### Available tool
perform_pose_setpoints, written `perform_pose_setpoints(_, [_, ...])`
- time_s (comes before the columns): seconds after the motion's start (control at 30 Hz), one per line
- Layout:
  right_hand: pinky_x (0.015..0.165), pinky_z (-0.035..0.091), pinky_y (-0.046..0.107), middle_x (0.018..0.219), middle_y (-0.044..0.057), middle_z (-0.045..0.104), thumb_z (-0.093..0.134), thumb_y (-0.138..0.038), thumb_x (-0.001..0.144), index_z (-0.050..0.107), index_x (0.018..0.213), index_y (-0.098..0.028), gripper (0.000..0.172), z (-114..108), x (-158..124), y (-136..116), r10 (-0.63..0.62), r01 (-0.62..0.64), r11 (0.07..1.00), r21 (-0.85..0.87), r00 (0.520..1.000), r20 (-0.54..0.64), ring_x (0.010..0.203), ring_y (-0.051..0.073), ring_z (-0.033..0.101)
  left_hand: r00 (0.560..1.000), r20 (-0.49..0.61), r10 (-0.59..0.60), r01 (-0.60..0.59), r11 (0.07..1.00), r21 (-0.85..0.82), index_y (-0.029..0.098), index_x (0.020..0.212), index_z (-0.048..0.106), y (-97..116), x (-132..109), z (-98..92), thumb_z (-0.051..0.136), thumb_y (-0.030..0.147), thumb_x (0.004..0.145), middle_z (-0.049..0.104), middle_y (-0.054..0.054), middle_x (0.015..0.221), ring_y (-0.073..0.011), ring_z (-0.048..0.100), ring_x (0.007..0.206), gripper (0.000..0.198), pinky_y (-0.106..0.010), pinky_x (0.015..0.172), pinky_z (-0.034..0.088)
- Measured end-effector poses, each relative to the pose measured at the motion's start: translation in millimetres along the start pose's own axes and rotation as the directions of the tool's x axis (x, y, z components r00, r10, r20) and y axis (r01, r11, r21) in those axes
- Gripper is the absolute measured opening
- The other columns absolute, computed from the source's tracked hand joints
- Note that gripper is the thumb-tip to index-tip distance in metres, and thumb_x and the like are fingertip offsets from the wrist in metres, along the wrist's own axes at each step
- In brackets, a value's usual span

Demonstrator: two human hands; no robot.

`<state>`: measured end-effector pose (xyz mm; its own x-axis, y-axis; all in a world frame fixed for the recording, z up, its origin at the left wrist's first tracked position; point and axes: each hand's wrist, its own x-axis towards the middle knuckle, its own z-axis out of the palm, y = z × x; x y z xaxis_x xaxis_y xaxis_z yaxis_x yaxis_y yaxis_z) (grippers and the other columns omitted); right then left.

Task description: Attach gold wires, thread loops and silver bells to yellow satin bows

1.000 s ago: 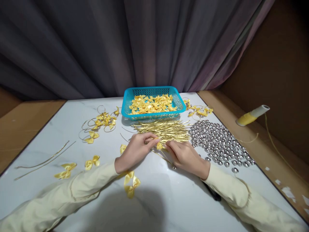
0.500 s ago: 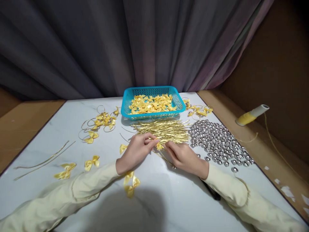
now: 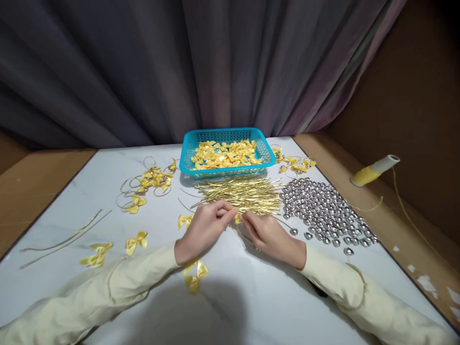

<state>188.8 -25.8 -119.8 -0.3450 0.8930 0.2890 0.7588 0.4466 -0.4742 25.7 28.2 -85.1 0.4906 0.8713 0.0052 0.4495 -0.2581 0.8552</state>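
- Far left, two thin gold metallic cords (image 3: 64, 242) lie stiff and slightly curved.
- Next to the right, glossy yellow ribbon bows (image 3: 97, 254) show soft, creased loops; beyond them sits a tangle of wire-like rings with bows (image 3: 154, 179).
- The left hand (image 3: 206, 225) is narrowed to a pinch on a small yellow satin bow (image 3: 237, 219), held low between both hands at the near edge of the bristly gold cord pile (image 3: 244, 194).
- Behind it, a blue perforated plastic basket (image 3: 267, 155) holds crumpled-looking bows.
- The right hand (image 3: 275, 239) has just come closer to the left; its fingertips appear to pinch the bow's right side, which suggests close two-handed work. Whether they also grip cord, I cannot tell.
- Farther right spread shiny, rounded silver beads (image 3: 316, 206).
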Motion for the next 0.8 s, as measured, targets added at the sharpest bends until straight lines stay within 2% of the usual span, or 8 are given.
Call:
perform_pose_setpoints(0.1, [0.048, 0.022, 0.024, 0.055, -0.004, 0.044, 0.033, -0.02, 0.092, 0.045, 0.078, -0.017, 0.019, -1.2, 1.4, -1.6, 0.04, -0.04, 0.997, 0.069, 0.999, -0.007, 0.044, 0.01, 0.036, 1.0, 0.015, 0.012, -0.013, 0.998, 0.057, 0.016, 0.076, 0.061, 1.1, -1.7, -0.8, 0.05, 0.033, 0.083, 0.064, 0.001, 0.062, -0.014, 0.057, 0.059, 0.021, -0.023, 0.056, 0.042])
perform_pose_setpoints(0.27, [0.049, 0.026, 0.021, 0.055, -0.004, 0.045, 0.038, -0.024, 0.092, 0.046, 0.072, -0.018, 0.023, -12.8, 8.9, 1.5, 0.108, -0.104, 0.973, 0.205, 0.994, -0.01, 0.048, 0.009, 0.041, 0.998, 0.048, 0.048, -0.057, 0.98, 0.19, 0.017, 0.082, 0.062, 2.8, 1.1, -7.9, 0.048, 0.035, 0.084, 0.064, 0.002, 0.064, -0.0134, 0.056, 0.059, 0.023, -0.024, 0.058, 0.04])
perform_pose_setpoints(0.4, [0.05, 0.027, 0.02, 0.056, -0.004, 0.047, 0.041, -0.024, 0.091, 0.051, 0.075, -0.017, 0.02, -24.5, 13.0, 2.2, 0.12, -0.112, 0.972, 0.205, 0.992, -0.027, 0.049, 0.009, 0.043, 0.99, 0.097, 0.102, -0.122, 0.966, 0.23, 0.018, 0.084, 0.065, 9.7, 1.3, -14.2, 0.045, 0.036, 0.086, 0.064, 0.001, 0.07, -0.0129, 0.053, 0.062, 0.027, -0.024, 0.059, 0.038])
perform_pose_setpoints(0.63, [0.05, 0.028, 0.022, 0.06, -0.001, 0.053, 0.041, -0.022, 0.09, 0.051, 0.078, -0.016, 0.016, -49.3, 16.1, -11.5, 0.046, -0.043, 0.995, 0.089, 0.998, -0.038, 0.051, 0.01, 0.047, 0.973, 0.185, 0.141, -0.182, 0.956, 0.229, 0.016, 0.077, 0.068, 40.6, 1.8, -28.5, 0.048, 0.032, 0.083, 0.065, 0.001, 0.065, -0.0109, 0.051, 0.056, 0.027, -0.022, 0.052, 0.034])
perform_pose_setpoints(0.8, [0.049, 0.03, 0.02, 0.059, -0.001, 0.053, 0.042, -0.023, 0.09, 0.051, 0.08, -0.017, 0.014, -81.1, 19.4, -21.0, 0.022, -0.005, 0.996, 0.086, 0.981, -0.192, 0.048, 0.009, 0.045, 0.958, 0.166, 0.233, -0.271, 0.926, 0.261, 0.017, 0.065, 0.067, 67.9, 7.5, -40.0, 0.048, 0.03, 0.083, 0.058, 0.003, 0.053, -0.0095, 0.046, 0.049, 0.029, -0.021, 0.046, 0.029])
